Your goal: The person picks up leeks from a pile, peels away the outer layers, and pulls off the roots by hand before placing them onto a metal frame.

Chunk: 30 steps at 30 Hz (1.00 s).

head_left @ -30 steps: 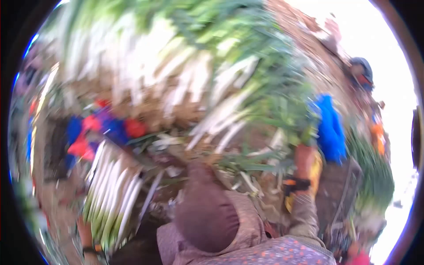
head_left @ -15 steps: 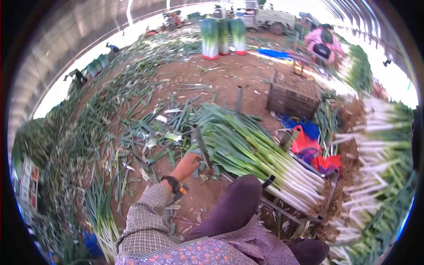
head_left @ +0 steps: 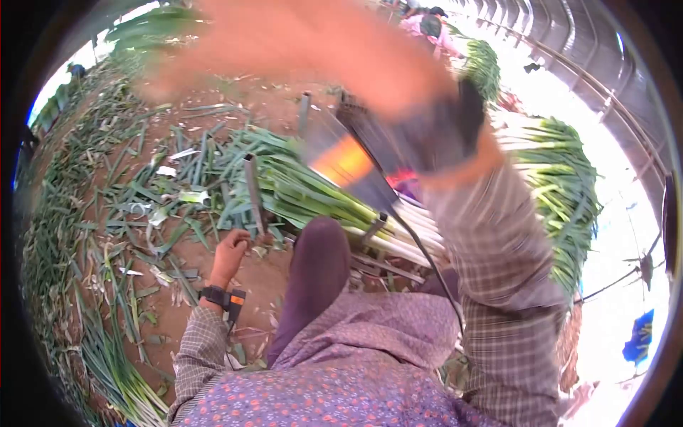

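My right hand (head_left: 306, 53) is raised close to the camera, stretched across the top and smeared by motion. Blurred green leaves (head_left: 153, 25) show beside its fingertips; whether it holds them cannot be told. A wrist device with an orange patch (head_left: 345, 162) is strapped to that arm. Low on the left, my left hand (head_left: 231, 252) has its fingers curled, with nothing visible in them. It is beside an upright metal post (head_left: 254, 192). A pile of leeks (head_left: 306, 186) lies on a low metal rack (head_left: 384, 267) by my knee, its white ends partly behind my right forearm.
Cut leek leaves (head_left: 85, 192) litter the soil on the left. More leeks (head_left: 121, 370) lie at the lower left. Stacked leeks (head_left: 551, 192) line the right side. A person in pink (head_left: 434, 28) is at the far back. A second metal post (head_left: 304, 110) stands beyond the pile.
My right hand and forearm have come into view, raised across the top. My left hand has drawn back a little from the leek pile and post. The camera view has turned and tilted down.
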Each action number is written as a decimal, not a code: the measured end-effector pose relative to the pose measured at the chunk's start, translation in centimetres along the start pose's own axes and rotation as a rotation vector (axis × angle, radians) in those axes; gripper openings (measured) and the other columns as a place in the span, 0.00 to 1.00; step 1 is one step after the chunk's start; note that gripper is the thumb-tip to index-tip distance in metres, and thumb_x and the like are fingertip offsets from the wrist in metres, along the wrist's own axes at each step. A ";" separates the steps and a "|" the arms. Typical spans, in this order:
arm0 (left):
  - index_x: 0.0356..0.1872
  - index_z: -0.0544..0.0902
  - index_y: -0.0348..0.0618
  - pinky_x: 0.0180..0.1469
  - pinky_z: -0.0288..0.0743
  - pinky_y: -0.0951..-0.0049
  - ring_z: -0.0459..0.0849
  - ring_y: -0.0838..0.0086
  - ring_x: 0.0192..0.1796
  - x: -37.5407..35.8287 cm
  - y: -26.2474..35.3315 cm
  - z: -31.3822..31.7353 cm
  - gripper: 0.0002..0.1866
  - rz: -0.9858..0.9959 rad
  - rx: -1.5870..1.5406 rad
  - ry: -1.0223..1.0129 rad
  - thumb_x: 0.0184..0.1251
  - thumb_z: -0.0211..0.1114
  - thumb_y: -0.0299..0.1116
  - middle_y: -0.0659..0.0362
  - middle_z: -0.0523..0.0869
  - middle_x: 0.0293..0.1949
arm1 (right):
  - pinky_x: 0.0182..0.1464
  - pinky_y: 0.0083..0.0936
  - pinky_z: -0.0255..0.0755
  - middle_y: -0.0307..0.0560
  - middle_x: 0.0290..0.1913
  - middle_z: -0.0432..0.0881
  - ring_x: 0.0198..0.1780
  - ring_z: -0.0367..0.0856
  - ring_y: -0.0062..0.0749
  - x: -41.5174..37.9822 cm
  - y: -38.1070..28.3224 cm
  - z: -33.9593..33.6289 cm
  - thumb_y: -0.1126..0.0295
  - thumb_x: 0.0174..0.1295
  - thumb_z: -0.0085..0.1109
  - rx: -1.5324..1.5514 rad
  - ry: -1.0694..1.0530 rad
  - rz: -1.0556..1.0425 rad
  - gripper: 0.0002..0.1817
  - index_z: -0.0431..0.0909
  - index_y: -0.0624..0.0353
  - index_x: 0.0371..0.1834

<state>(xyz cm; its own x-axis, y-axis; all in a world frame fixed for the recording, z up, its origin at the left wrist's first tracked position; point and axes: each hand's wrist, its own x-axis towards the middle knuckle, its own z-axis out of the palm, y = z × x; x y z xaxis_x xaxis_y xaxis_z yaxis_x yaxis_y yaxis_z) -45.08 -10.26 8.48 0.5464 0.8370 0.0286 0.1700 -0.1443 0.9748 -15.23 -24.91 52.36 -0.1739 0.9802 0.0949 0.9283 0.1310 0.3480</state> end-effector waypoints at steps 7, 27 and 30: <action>0.49 0.82 0.38 0.44 0.76 0.73 0.82 0.76 0.38 2.3 1.7 0.8 0.12 -0.029 0.046 -0.006 0.69 0.55 0.25 0.58 0.86 0.37 | 0.47 0.27 0.76 0.42 0.39 0.87 0.42 0.84 0.28 -3.3 6.9 -5.0 0.61 0.68 0.55 0.090 0.200 0.241 0.19 0.80 0.56 0.58; 0.55 0.78 0.44 0.67 0.63 0.56 0.73 0.54 0.62 21.0 6.3 28.3 0.18 0.691 1.042 -0.499 0.63 0.59 0.32 0.52 0.79 0.57 | 0.36 0.26 0.75 0.35 0.39 0.80 0.38 0.82 0.26 -59.9 -13.3 36.1 0.59 0.68 0.57 1.530 0.724 2.395 0.12 0.75 0.52 0.47; 0.56 0.76 0.45 0.68 0.61 0.55 0.71 0.54 0.64 21.4 4.5 27.9 0.19 0.756 1.103 -0.448 0.65 0.57 0.32 0.52 0.77 0.58 | 0.34 0.26 0.74 0.37 0.38 0.80 0.35 0.82 0.27 -62.1 -15.4 41.3 0.61 0.67 0.57 1.538 0.731 2.491 0.11 0.75 0.53 0.47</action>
<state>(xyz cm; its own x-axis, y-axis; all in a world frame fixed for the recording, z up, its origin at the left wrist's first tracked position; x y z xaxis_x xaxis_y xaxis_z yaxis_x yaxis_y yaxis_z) -9.77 -7.71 7.33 0.9686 0.1662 0.1849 0.1541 -0.9849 0.0784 -5.16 -81.69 2.61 0.6714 -0.2994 -0.6779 -0.6861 0.0948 -0.7213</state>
